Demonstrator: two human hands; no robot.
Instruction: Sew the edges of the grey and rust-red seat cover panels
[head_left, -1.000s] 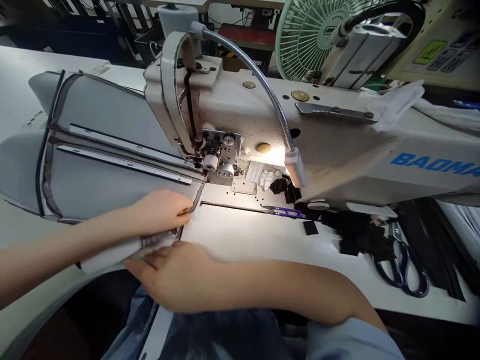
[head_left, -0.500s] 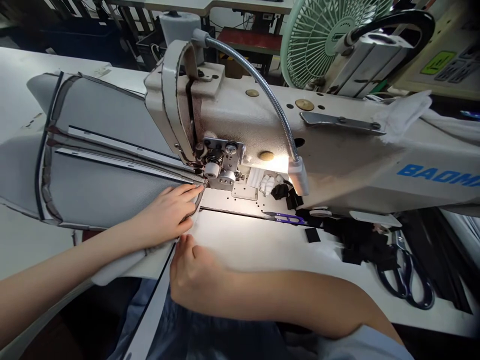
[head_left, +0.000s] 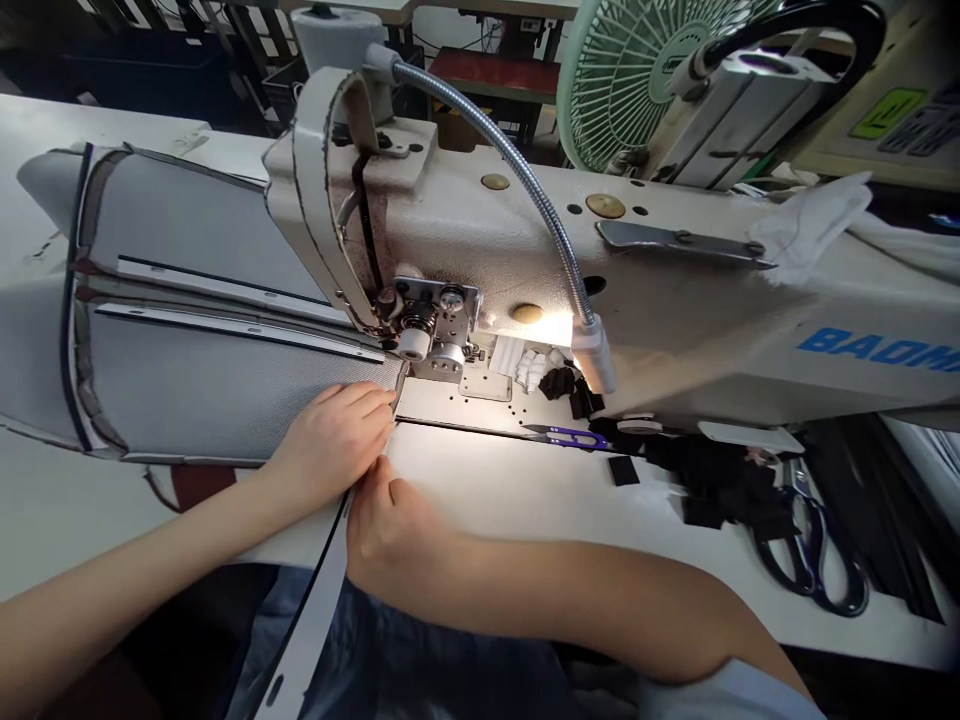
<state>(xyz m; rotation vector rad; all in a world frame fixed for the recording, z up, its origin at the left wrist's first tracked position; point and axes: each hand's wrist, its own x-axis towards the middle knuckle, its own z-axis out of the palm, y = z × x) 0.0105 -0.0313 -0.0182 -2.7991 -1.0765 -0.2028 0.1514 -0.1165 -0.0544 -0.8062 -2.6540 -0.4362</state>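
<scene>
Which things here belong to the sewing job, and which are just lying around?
In use:
left hand on the grey mesh panel
right hand beside the white, black-edged strip
sewing machine

Lying about:
purple-handled thread snips
large scissors
black fabric scraps

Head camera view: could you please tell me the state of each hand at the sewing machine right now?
Left hand: open, lying flat on the grey mesh panel.
Right hand: curled, fingertips at the black-edged white strip; cannot tell if gripping.
</scene>
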